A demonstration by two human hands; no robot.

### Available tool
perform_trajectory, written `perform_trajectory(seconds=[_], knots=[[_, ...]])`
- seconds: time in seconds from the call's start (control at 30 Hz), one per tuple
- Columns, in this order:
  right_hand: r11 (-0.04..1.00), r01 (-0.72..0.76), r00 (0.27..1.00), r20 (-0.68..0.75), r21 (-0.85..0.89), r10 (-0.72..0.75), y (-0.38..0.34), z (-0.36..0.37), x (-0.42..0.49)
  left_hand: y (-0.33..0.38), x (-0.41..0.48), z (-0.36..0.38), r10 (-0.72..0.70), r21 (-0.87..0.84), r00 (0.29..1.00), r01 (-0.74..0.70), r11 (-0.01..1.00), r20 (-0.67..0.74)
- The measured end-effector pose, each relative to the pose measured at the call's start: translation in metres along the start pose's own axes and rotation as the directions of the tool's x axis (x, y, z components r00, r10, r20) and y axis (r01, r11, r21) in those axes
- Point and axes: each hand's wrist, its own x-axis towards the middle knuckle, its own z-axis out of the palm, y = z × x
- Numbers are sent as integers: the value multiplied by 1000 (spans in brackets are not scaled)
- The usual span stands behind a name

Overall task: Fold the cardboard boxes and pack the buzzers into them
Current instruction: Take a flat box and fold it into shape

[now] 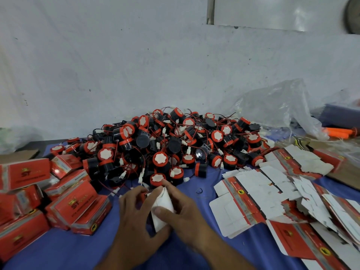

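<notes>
Red finished boxes sit stacked well left of my grip. Next comes my left hand, fingers curled against the left side of the half-folded box. I hold that box between both hands over the blue cloth, its white inside facing up and its long axis running away from me toward the buzzer pile. My right hand clamps it from the right, thumb pressed on the white panel. The nearest buzzer lies just beyond the grip, at my right index fingertip, so I judge the right hand closer for fetching it. Flat box blanks lie right of the grip.
</notes>
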Motion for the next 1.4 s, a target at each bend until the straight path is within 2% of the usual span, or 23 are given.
perform_trajectory(seconds=[0.3, 0.53, 0.67, 0.8, 0.97, 1.13, 1.2, 1.23, 1.27, 1.3, 1.33, 1.4], knots=[[1000, -7, 1000, -15, -23, 6, -2, 0, 1, -2, 3, -1, 101, 17, 994, -100, 995, -32], [1000, -17, 996, -86, -23, 15, -5, 1, 0, -2, 3, 1, 155, 22, 985, -154, 988, -72], [986, 35, 996, -80, -160, -48, 1, 1, -2, -3, 2, 2, 146, 23, 987, -145, 989, -72], [928, 105, 994, 5, -356, -111, 8, 2, -4, -4, 2, 2, 145, 34, 985, -143, 989, -90], [997, 28, 999, -21, -71, -30, -8, -3, -1, -3, 1, 3, 113, 23, 987, -112, 994, -117], [985, -27, 999, 15, -170, 30, -13, -7, -2, -1, 2, 2, 121, -3, 985, -123, 992, -119], [969, -2, 999, 31, -247, 10, -17, -13, -2, -2, 1, -1, 138, -60, 986, -144, 988, -89], [932, 45, 998, 60, -360, -25, -18, -18, -2, -2, 1, -4, 148, -98, 987, -153, 983, -57], [838, 122, 991, 106, -531, -77, -19, -23, -3, -3, 1, -5, 156, -129, 988, -157, 979, -18], [676, 224, 974, 180, -702, -135, -18, -27, -2, -5, 0, -5, 155, -137, 988, -151, 979, 21], [499, 330, 944, 276, -801, -181, -16, -29, -2, -8, -1, -4, 148, -128, 988, -140, 982, 54], [244, 450, 888, 400, -859, -227, -12, -28, -2, -14, -3, 0, 130, -89, 985, -120, 989, 114]])
